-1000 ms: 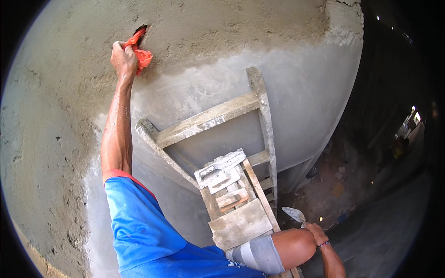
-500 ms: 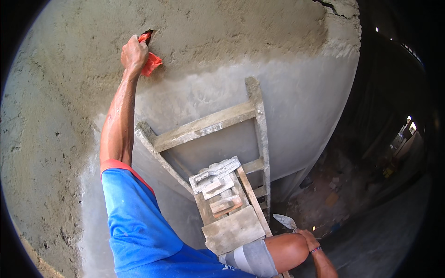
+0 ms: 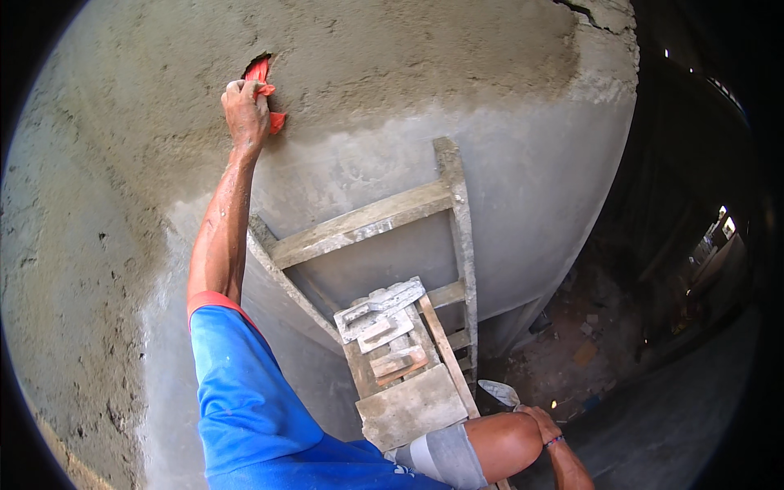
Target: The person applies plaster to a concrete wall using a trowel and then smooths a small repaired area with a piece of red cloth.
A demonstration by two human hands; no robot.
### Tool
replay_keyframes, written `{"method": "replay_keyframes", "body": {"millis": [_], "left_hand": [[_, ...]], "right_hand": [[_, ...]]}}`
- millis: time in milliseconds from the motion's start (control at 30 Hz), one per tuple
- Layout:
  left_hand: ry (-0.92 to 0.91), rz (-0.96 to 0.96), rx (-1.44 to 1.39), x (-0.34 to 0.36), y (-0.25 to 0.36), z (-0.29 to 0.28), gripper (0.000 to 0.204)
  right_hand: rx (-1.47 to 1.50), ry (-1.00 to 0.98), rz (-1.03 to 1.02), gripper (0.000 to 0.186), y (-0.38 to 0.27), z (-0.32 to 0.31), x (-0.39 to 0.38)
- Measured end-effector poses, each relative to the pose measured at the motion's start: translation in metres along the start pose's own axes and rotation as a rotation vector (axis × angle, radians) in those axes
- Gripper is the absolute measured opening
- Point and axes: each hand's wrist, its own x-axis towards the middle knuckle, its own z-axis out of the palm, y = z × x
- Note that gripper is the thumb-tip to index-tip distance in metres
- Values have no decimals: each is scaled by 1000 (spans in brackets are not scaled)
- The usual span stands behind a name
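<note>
My left hand [image 3: 247, 116] is raised to the plastered wall [image 3: 408, 65], its fingers closed on a crumpled red plastic sheet [image 3: 257, 72]. The upper part of the sheet sits in a small ragged hole in the plaster; another bit sticks out beside my palm. Low on the right, my right hand [image 3: 542, 424] rests at my bent knee, closed round the handle end of a trowel [image 3: 500, 393]. The trowel's pale blade points up and left. Most of its handle is hidden by my hand and knee.
A wooden ladder [image 3: 367, 222] leans against the smooth grey lower wall. Below it, a plank platform [image 3: 412, 406] carries plaster-caked hand floats [image 3: 380, 307]. A jagged crack [image 3: 584, 12] runs along the wall's top right. Rubble [image 3: 585, 351] lies on the dark floor far below.
My left hand has moved down and slightly right, below the hole. More red plastic now shows at the hole and less hangs beside the hand. My right hand and the trowel have barely moved.
</note>
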Motion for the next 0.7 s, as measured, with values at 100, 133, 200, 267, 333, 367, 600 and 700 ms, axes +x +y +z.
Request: {"method": "replay_keyframes", "body": {"millis": [100,133,200,267,333,367,600,700], "left_hand": [[-17,66,15,-1,1,0,14],[-31,48,26,-2,5,-3,16],[-8,88,16,-5,4,-4,16],[14,130,7,-5,2,-6,17],[34,125,-28,-8,5,-9,17],[33,124,-29,-9,6,-12,17],[13,-25,17,-47,9,-66,23],[-237,-312,-2,-63,15,-81,32]], "right_hand": [[9,90,-51,31,-2,3,0],[-42,45,-31,30,-5,-2,1],[-94,1,-11,29,-5,-3,2],[-49,79,-43,28,0,4,1],[-63,56,-27,28,3,5,3],[-76,32,-12,28,4,6,3],[44,73,-35,34,-16,-6,-15],[69,79,-43,35,-8,2,-10]]}}
